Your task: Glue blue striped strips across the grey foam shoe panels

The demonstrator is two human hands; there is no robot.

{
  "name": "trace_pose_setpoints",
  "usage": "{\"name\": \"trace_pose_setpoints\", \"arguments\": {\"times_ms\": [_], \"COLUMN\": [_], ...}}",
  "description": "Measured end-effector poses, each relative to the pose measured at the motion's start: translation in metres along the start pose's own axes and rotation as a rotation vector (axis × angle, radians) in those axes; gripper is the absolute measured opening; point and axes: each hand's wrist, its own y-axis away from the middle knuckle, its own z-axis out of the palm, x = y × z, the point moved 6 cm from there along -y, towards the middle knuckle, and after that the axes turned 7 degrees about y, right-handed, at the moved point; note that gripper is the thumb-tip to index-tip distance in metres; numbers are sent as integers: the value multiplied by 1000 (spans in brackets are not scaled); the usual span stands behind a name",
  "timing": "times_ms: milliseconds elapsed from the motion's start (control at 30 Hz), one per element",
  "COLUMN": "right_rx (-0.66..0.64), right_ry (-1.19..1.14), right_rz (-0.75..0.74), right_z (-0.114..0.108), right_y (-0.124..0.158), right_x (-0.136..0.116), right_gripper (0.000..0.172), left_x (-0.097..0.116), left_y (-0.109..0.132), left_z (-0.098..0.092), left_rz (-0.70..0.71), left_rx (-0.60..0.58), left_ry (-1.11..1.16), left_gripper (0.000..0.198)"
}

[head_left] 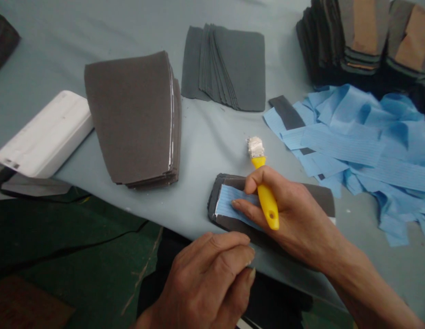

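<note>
While right hand (294,221) grips yellow brush (266,201) | left hand (205,283) empty | ribbed blue strip (235,205) on grey pad (322,196)

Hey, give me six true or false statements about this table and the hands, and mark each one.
1. The right hand holds a yellow-handled brush. True.
2. The brush's bristles are clean. False: white paste cakes them.
3. The left hand grips scissors. False: its fingers are curled, with no tool showing.
4. A blue strip lies on a dark grey piece. True.
5. The white block sits on top of the large dark stack. False: it lies beside the stack, to its left.
6. Loose blue strips lie heaped to the right of the brush. True.
</note>
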Motion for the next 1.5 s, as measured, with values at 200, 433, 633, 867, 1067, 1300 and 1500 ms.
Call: {"name": "trace_pose_setpoints", "arguments": {"times_ms": [200, 433, 633, 867, 1067, 1300, 1500], "right_rx": [-4, 2, 4, 11, 18, 34, 16], "right_ry": [14, 23, 1, 4, -14, -11, -15], "right_rz": [-16, -38, -43, -43, -50, -54, -39], "right_z": [-1, 0, -1, -1, -1, -1, -1], "right_y": [0, 0, -2, -3, -3, -2, -3], "right_x": [-1, -3, -3, -1, 1, 0, 0], "right_gripper": [18, 17, 16, 16, 18, 21, 20], "left_x": [3, -3, -14, -23, -29, -30, -32], "left_y": [2, -1, -11, -29, -37, -38, -38], "left_z": [-3, -18, -33, -27, -20, -18, -21], "left_rz": [-35, -7, -36, -30, -11, -14, -51], "left_rx": [-34, 56, 156, 127, 88, 20, 15], "left_ry": [50, -94, -275, -312, -337, -435, -463], "left_gripper": [24, 18, 15, 16, 22, 24, 24]}}
